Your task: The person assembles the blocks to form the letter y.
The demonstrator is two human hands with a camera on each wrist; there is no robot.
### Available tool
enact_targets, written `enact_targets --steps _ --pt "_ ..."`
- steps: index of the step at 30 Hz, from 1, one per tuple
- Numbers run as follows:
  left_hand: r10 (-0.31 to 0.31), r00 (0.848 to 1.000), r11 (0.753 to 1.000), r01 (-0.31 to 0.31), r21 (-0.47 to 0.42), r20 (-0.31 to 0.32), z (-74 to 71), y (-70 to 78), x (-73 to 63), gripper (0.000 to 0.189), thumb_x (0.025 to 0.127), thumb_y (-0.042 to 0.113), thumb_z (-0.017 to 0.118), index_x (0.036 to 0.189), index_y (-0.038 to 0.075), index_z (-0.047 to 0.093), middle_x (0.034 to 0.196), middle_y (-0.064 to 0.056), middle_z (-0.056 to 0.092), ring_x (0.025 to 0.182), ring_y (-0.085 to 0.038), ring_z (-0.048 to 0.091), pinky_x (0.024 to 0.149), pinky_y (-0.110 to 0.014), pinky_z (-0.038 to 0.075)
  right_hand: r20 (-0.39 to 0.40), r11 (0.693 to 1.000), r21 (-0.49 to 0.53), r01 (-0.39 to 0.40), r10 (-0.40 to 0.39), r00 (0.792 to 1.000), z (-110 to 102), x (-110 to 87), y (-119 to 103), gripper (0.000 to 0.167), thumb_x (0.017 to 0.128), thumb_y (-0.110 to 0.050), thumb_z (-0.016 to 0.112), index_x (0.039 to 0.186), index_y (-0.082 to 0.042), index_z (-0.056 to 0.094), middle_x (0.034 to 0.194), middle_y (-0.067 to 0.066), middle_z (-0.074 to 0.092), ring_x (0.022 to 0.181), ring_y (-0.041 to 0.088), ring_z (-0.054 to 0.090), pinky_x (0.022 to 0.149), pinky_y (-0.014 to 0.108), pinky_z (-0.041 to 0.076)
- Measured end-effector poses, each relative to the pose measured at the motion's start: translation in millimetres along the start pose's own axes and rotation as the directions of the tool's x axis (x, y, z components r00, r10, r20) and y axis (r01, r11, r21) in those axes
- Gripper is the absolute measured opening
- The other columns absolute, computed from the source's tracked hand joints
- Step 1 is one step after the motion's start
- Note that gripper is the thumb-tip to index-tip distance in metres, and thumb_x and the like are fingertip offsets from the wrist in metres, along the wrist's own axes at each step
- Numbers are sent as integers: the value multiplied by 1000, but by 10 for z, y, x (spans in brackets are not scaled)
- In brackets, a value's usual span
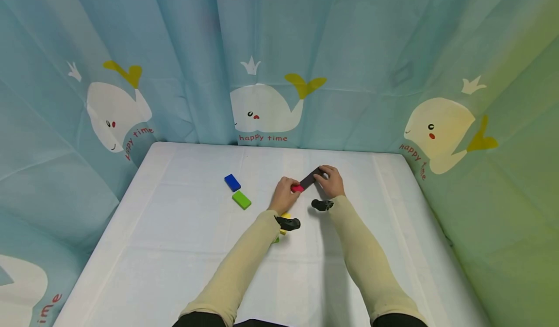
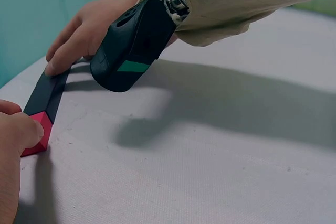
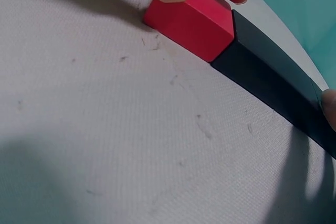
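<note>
My left hand (image 1: 284,196) pinches a red block (image 3: 189,24) between thumb and fingers. The red block's end face meets a black bar (image 3: 268,61) in one straight line on the white tabletop. A thin seam crosses the black bar in the right wrist view, close to the fingertip at its far part. Thumb and fingers of my right hand (image 1: 333,182) grip the black bar near its far end. Each wrist wears a dark camera; the left one partly hides a yellow block (image 1: 284,232) in the head view.
To the left of the hands lie a blue block (image 1: 233,182) and a green block (image 1: 241,200), nearly corner to corner. Part of another green block (image 1: 276,240) shows beside the left sleeve. A whale-print curtain (image 1: 188,74) surrounds the white table (image 1: 174,249) at the back and sides.
</note>
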State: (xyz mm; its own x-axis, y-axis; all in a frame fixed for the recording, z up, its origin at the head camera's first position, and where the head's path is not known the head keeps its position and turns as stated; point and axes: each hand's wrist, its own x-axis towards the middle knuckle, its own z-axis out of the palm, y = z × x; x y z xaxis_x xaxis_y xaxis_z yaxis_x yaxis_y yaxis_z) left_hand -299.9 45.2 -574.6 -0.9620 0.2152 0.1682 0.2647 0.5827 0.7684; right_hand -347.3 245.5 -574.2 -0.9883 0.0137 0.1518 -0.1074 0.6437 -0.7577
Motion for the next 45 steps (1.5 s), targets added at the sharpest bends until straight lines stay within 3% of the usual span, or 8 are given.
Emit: enact_targets --steps 7,12,17,24,30,38,45 --pt "-1 1000 1000 1 -25 -11 -36 0 -3 25 92 14 69 114 4 67 106 -8 56 89 -16 52 81 -27 46 -17 1000 4 -1 1 1000 16 -16 -52 51 95 -25 66 136 3 54 143 23 43 135 38 38 113 48 28" --pt "36 999 999 -35 -18 35 -195 -44 -40 27 95 18 64 118 4 65 113 -11 56 97 -20 53 88 -32 46 -45 1000 4 16 -16 999 40 -123 -127 52 96 -27 63 138 2 52 142 24 44 134 38 39 112 47 29" --pt "41 995 997 -46 58 89 -583 -203 -71 30 97 21 60 124 7 63 120 -9 56 108 -20 54 95 -34 46 -101 997 9 70 -69 992 53 -284 -231 50 96 -27 65 135 3 55 140 23 47 133 39 39 112 50 28" --pt "-9 1000 998 10 65 -19 -1261 -566 -133 31 98 17 59 125 2 63 122 -13 57 113 -28 53 98 -42 44 -42 992 -20 124 -125 991 207 -474 -305 49 91 -30 71 129 0 62 135 18 55 124 39 45 105 51 33" --pt "-97 991 980 111 168 -94 -1639 -806 -221 36 96 18 62 127 3 61 129 -18 52 120 -36 45 102 -46 39 -70 985 -41 165 -168 983 362 -516 -253 48 88 -30 75 126 -3 66 133 14 55 117 35 45 97 49 36" --pt "-211 977 958 207 197 -1 -1707 -903 -270 47 94 21 65 135 -1 54 137 -25 44 126 -41 40 104 -51 39 -111 973 -110 202 -214 971 420 -542 -252 45 86 -30 77 122 -4 69 131 15 56 111 36 47 91 49 38" --pt "-193 981 965 189 180 1 -1673 -932 -269 45 94 19 66 131 -4 57 133 -25 49 124 -40 44 105 -50 39 -116 966 -170 196 -217 969 445 -541 -255 43 86 -30 76 121 -5 70 131 15 56 112 37 48 91 48 39"
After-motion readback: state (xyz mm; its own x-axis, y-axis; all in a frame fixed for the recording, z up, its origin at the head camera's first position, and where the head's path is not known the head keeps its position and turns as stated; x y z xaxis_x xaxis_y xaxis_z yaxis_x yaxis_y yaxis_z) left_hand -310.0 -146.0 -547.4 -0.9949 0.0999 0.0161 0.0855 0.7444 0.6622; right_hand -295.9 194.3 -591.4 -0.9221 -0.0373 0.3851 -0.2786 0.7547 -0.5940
